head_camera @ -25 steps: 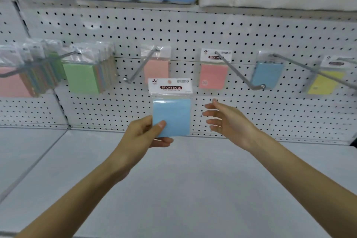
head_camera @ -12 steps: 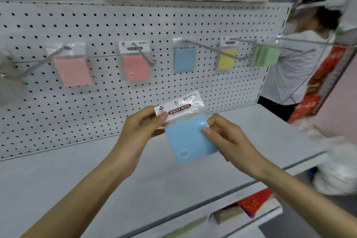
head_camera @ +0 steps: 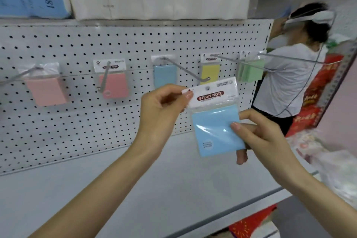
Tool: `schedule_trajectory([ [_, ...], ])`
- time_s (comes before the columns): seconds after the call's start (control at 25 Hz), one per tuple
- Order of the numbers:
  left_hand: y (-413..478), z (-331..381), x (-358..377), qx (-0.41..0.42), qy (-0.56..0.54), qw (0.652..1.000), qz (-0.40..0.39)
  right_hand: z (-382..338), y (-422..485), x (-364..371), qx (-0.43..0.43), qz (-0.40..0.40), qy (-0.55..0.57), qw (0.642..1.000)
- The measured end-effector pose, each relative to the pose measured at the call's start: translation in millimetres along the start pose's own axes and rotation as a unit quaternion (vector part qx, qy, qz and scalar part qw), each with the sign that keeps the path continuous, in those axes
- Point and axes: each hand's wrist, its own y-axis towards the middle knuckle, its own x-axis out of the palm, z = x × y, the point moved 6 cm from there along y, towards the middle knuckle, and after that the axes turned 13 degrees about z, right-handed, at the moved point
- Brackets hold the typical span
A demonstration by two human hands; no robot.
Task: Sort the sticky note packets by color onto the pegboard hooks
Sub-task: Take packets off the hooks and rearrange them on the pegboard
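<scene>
Person in white shirt (head_camera: 289, 83) beside red packages (head_camera: 316, 92)

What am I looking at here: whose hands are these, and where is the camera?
There is no robot. A person works with bare hands, and this one picture comes from a wide-angle camera worn on their head, looking forward and down. The left hand pinches the white header of a blue sticky note packet, and the right hand grips its lower right edge. Behind is a pegboard whose hooks carry a light pink packet, a darker pink packet, a hung blue packet, a yellow packet and green packets. Below runs a grey shelf. At the right stands another person.
</scene>
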Motion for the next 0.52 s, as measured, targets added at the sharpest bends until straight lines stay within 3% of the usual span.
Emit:
schedule_trajectory([
  [0.24, 14.8, 6.3, 16.3, 0.025, 0.010, 0.997, 0.079, 8.1, 33.5, 1.2, 0.033, -0.014, 0.030, 0.999],
  [0.52, 15.0, 3.7, 18.6, 0.046, 0.038, 0.992, 0.111, 17.8, 41.6, 5.2, 0.043, -0.043, 0.056, 0.997],
])
